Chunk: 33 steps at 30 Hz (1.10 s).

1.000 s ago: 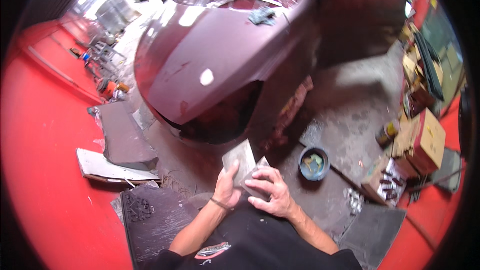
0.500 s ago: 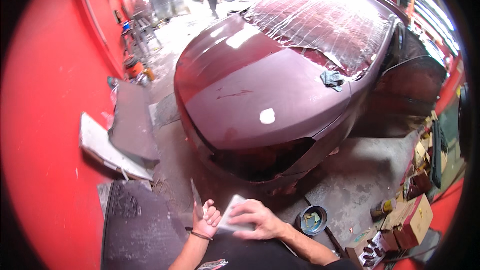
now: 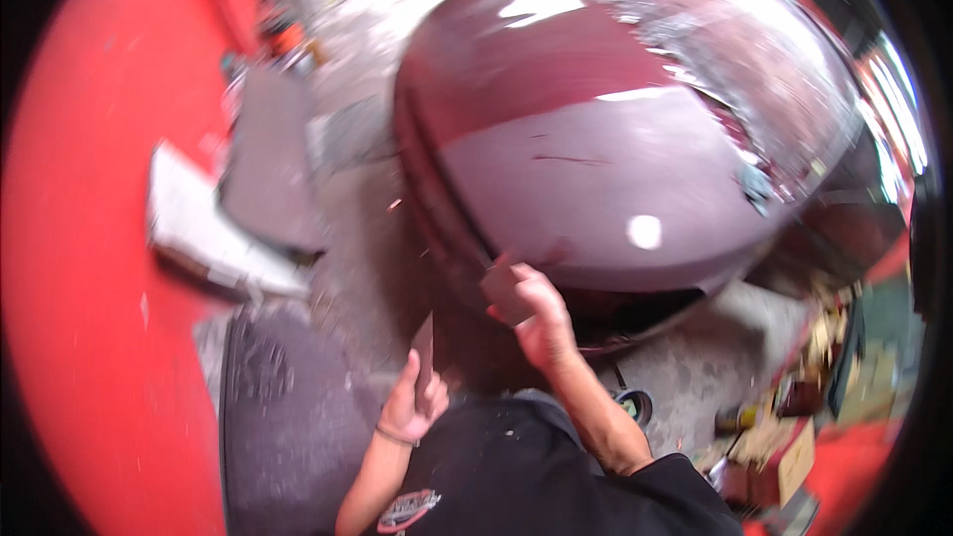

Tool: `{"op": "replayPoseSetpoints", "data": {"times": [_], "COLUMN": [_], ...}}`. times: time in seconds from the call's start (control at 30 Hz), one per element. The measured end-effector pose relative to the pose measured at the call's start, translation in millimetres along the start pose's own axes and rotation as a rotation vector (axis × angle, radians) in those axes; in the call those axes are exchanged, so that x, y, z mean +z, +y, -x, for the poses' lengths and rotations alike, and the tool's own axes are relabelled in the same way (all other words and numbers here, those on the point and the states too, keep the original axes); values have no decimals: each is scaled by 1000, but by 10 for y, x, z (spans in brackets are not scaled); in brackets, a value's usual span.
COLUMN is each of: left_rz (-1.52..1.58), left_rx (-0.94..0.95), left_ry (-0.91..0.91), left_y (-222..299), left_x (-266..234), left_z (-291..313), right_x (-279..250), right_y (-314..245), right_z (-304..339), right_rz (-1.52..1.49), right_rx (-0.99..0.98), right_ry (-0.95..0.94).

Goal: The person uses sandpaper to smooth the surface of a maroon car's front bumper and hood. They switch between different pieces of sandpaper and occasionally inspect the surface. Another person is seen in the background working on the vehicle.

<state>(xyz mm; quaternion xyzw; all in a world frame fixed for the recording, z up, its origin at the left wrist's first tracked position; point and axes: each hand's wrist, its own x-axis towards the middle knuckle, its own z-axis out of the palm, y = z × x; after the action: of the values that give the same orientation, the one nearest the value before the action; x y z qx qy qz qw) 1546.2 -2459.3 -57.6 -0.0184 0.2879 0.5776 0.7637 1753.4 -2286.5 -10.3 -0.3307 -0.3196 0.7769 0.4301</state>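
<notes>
My left hand (image 3: 410, 405) is closed round a thin, flat brown piece with a pointed top (image 3: 425, 342), held upright near my chest. Further forward, my right hand (image 3: 544, 316) grips a flat, dull-brown rectangular pad (image 3: 505, 290); its exact kind is blurred. That pad overlaps the front edge of the car hood (image 3: 586, 179) in the picture, and I cannot tell whether they touch. The hood is part glossy maroon, part dull mauve, with a dark scratch-like mark and a round white spot (image 3: 644, 232). A grey-blue cloth (image 3: 756, 187) lies by the windshield.
Clear plastic film (image 3: 735, 69) covers the windshield. Dark panels (image 3: 283, 407) and a white panel (image 3: 213, 228) lie along the red wall (image 3: 89, 238) on the left. A round dark container (image 3: 635, 405) and cardboard boxes (image 3: 779, 462) stand at the lower right.
My right hand has moved forward, away from the left hand, carrying the flat pad. The view has swung, shifting the car rightward, and the distant person is out of sight.
</notes>
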Motion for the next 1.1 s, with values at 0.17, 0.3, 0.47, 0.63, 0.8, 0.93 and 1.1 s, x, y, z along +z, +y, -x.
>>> {"op": "replayPoseSetpoints", "data": {"times": [0.17,0.3,0.47,0.63,0.8,0.93,1.1], "left_rz": [39,-107,-282,-491,-555,-457,-424], "left_rx": [541,819,1127,1324,1296,1167,957], "left_ry": [321,455,588,548,492,470,521], "left_y": [541,1000,1601,2132,2439,2533,2526], "left_x": [133,157,343,717,943,1146,1060], "left_z": [198,218,-150,-578,-1082,-1461,-1596], "right_x": [213,646,852,1155,1285,1539,1018], "right_y": [201,345,527,190,-28,-114,536], "right_z": [-267,-362,-623,-1025,-1561,-2107,-2996], "right_rz": [-244,-101,-156,-292,-429,-386,-447], "right_rx": [344,576,721,760,826,876,752], "right_ry": [-32,-42,-76,-176,-178,25,-128]}}
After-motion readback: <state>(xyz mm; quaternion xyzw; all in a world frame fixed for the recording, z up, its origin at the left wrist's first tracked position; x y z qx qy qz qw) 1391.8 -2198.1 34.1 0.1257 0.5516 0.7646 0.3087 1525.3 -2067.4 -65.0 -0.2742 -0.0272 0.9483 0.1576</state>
